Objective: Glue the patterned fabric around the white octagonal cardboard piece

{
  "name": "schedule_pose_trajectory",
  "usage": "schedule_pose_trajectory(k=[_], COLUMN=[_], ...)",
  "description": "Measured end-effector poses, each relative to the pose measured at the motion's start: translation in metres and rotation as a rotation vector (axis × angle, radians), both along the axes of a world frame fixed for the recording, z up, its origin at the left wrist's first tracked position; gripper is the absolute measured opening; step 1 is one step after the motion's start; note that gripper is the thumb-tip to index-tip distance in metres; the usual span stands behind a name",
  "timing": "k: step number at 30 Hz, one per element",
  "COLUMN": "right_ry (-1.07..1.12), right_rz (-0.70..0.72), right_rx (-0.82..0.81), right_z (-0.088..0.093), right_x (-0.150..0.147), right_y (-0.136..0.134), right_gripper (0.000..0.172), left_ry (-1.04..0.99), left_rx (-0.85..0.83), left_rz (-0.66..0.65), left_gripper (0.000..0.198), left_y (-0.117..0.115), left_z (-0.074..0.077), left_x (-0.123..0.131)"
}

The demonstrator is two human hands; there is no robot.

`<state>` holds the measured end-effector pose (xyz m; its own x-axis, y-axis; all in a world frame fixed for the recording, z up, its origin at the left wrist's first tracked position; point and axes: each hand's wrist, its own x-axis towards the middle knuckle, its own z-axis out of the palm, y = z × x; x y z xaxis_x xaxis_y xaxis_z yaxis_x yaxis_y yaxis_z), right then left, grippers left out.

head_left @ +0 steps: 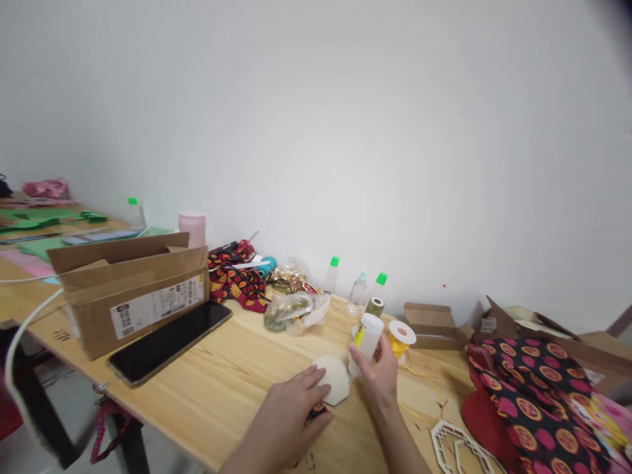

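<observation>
1. Pale octagonal plate (pixel 336 382): on the wooden table (pixel 257 359), between the two hands. I see its face bare of cloth.
2. White bottle (pixel 371 336) with a yellow label: tilted, broad end up, lower end just beside the plate's right edge. Nozzle hidden from me; can't confirm contact or flow.
3. Right hand (pixel 381 378): clamped around the bottle, thumb on the near side.
4. Left hand (pixel 291 415): fingertips on the plate's left part, thumb spread away from them. Can't tell from here whether it pinches the plate or only steadies it. A scrap of dark patterned cloth (pixel 316 411) peeks out beside the thumb.
5. My read on the step: bottle being worked at the plate's edge, probably dispensing. Next move calls for a steady plate, nozzle in sight and a light, even squeeze.
6. Farther out: yellow thread spool (pixel 401 334) just beyond the right hand, loose strand on the table. Clear of the plate, but I'd watch for snags.
</observation>
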<state>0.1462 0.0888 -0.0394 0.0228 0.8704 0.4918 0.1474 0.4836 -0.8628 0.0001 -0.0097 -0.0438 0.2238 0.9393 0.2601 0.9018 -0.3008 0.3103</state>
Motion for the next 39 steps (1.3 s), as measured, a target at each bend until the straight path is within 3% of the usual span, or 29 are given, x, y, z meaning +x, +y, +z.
schedule_pose_trajectory(k=[12, 39], right_ry=[-0.051, -0.064], right_rz=[0.066, 0.062], right_rx=[0.025, 0.027], right_z=[-0.0057, -0.009], right_x=[0.0014, 0.0021], right_y=[0.0019, 0.005], right_gripper=[0.031, 0.032], left_ry=[0.002, -0.013], left_rx=[0.01, 0.005], left_rz=[0.0, 0.005], left_gripper=[0.032, 0.032], left_y=[-0.0001, 0.0009], left_z=[0.0008, 0.0013], left_x=[0.0002, 0.0001])
